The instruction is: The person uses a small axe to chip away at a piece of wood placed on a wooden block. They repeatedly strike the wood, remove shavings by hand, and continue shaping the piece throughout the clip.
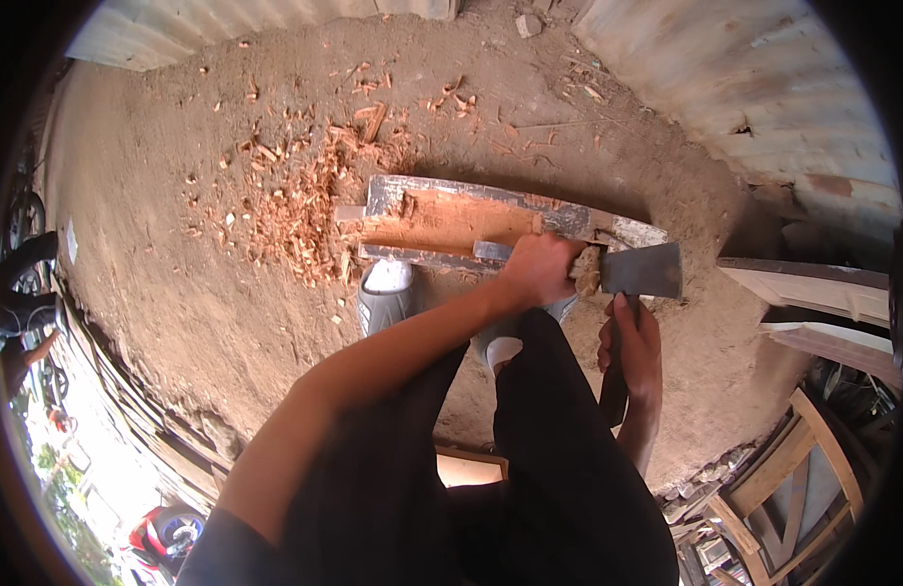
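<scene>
A long wooden piece, hollowed to orange-brown wood inside with worn grey edges, lies across the ground in front of my feet. My left hand is closed round a chisel; its flat metal blade points left over the near edge of the hollow. The chisel's frayed wooden handle end sticks out on the right of my fist. My right hand grips the dark handle of a hatchet. The hatchet's broad grey head is right beside the frayed end; whether they touch, I cannot tell.
Wood chips are heaped on the dirt at the left. Corrugated metal sheets stand at the far right. Boards and a wooden frame are on the right. A red motorcycle stands at the lower left.
</scene>
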Available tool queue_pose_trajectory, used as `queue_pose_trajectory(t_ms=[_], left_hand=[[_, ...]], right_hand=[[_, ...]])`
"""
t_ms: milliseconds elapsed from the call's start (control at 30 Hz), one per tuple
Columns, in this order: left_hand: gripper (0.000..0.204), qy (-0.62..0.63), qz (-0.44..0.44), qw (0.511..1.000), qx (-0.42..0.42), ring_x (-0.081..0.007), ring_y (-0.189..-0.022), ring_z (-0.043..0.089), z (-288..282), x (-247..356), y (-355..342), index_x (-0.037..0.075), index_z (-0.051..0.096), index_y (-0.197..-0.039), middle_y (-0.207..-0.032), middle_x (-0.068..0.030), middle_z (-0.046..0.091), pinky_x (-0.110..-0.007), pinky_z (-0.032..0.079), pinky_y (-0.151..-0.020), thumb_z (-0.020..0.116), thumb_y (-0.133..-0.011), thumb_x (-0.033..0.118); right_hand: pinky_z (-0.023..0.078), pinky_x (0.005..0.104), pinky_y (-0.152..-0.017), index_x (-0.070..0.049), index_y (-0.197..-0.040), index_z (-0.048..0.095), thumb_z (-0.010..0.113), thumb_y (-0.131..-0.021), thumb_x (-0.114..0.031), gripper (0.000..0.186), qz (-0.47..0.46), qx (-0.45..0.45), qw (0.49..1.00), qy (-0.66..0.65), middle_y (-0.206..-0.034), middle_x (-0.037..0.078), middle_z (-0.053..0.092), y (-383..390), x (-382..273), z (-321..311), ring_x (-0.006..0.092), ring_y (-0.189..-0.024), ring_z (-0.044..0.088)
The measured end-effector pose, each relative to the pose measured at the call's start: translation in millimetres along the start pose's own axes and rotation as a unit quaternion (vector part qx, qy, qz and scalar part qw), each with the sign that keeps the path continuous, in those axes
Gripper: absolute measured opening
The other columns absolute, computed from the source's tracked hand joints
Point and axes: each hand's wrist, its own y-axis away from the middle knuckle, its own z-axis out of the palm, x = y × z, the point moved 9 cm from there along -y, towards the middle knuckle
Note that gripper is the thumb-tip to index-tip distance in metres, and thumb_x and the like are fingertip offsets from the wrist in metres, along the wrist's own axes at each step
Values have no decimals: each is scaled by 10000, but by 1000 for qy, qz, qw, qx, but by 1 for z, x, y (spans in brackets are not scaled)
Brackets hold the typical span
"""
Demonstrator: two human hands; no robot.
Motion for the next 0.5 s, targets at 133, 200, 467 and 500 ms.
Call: queue_pose_trajectory(t_ms=[133,200,467,500], left_hand=[[334,37,18,999,-16,-410,-775,715,0,2,-2,78,717,-980,-768,-217,707,-510,572,-701,750,-694,246],[352,39,15,999,-10,-410,-769,712,-1,2,-1,71,720,-989,-758,-215,704,-504,567,-695,757,-685,245],[318,85,-13,994,67,-416,-744,698,-19,0,-2,40,695,-933,-727,-211,691,-499,551,-672,766,-640,142],[310,83,-30,994,65,-420,-745,696,-20,-2,-3,37,693,-925,-724,-214,688,-503,552,-674,765,-637,129]], right_hand=[[429,298,-438,-33,-1007,557,534,-1083,-386,362,12,1,1000,10,-641,34,517,2,1,-4,138,-465,527],[425,294,-440,-32,-1008,557,531,-1085,-382,359,4,-1,1000,3,-640,33,516,3,-2,-3,138,-465,526],[392,274,-432,-74,-1033,547,540,-1072,-448,375,-18,-19,1000,-7,-649,19,499,5,-16,7,119,-461,497],[390,273,-432,-73,-1034,547,542,-1071,-448,377,-18,-20,1000,-5,-651,20,500,6,-18,8,119,-460,497]])
